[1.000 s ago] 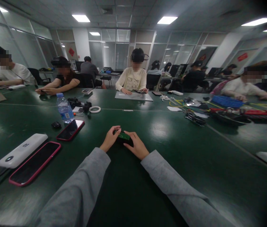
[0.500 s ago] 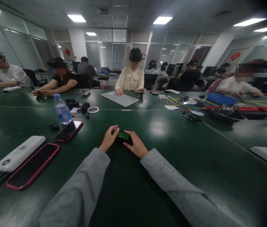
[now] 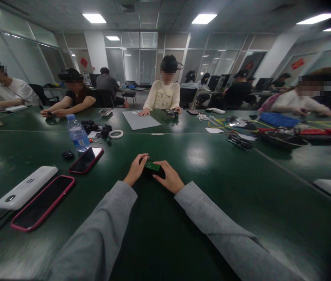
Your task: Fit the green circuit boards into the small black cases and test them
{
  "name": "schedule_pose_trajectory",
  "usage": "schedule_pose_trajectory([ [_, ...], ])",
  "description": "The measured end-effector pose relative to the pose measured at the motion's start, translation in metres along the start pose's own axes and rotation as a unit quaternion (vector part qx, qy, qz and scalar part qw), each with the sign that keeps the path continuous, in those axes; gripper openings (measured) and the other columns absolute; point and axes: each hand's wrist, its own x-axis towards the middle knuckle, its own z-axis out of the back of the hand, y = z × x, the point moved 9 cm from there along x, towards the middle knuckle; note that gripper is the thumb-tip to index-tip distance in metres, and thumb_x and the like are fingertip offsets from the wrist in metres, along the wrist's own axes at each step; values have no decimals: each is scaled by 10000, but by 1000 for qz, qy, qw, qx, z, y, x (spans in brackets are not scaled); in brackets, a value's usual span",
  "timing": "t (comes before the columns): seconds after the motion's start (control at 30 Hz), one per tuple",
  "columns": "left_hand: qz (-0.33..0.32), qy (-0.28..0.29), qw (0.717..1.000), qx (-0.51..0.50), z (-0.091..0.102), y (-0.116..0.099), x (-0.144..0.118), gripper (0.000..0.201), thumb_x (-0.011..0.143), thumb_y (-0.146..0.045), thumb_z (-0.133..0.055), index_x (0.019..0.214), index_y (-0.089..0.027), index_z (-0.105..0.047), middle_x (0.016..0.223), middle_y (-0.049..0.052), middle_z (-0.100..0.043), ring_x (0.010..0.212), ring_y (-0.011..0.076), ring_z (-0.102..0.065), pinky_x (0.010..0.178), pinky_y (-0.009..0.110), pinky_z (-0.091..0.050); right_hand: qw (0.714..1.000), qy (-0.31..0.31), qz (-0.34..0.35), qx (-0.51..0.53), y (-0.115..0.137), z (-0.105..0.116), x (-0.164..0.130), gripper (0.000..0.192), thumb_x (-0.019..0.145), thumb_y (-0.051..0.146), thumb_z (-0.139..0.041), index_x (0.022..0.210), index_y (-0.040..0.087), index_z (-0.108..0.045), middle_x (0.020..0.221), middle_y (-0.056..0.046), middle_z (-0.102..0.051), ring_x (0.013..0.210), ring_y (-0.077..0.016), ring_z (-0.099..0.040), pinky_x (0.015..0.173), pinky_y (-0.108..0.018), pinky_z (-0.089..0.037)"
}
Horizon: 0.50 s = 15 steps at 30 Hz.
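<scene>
Head view: green circuit board point(image 3: 152, 166) seemingly lies left-right between both hands.

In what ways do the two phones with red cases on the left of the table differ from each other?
The near phone looks larger and lies beside the white power bank, along its length; the far phone looks smaller and lies by the water bottle. The far phone's screen reflects some light, while the near phone's screen is plain dark. Both lie flat, screen up, on the green table, untouched by either hand.
</scene>
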Motion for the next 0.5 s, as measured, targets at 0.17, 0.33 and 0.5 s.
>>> schedule_pose_trajectory([
  [0.17,-1,12,1000,-4,-2,-2,-1,352,876,-413,-444,1105,-178,-571,1059,91,-633,1000,192,-578,891,350,-424,1000,0,7,-4,2,0,1,453,785,262,-604,1211,238,-450,1131,-59,-488,1030,-189,-517,897,-381,-462],
  [0.33,-8,20,1000,5,-2,-5,-3,355,891,-412,-412,1103,-179,-574,1055,88,-633,1001,187,-579,899,345,-420,1000,2,14,-4,2,-2,1,407,788,254,-598,1176,238,-476,1115,-55,-491,1020,-184,-524,885,-372,-470],
  [0.5,-16,18,1000,6,-2,-8,-3,353,892,-409,-410,1099,-176,-576,1052,88,-635,999,184,-581,907,346,-419,1000,11,11,-8,2,-4,0,407,790,257,-598,1176,236,-469,1115,-53,-490,1011,-180,-526,878,-366,-475],
])
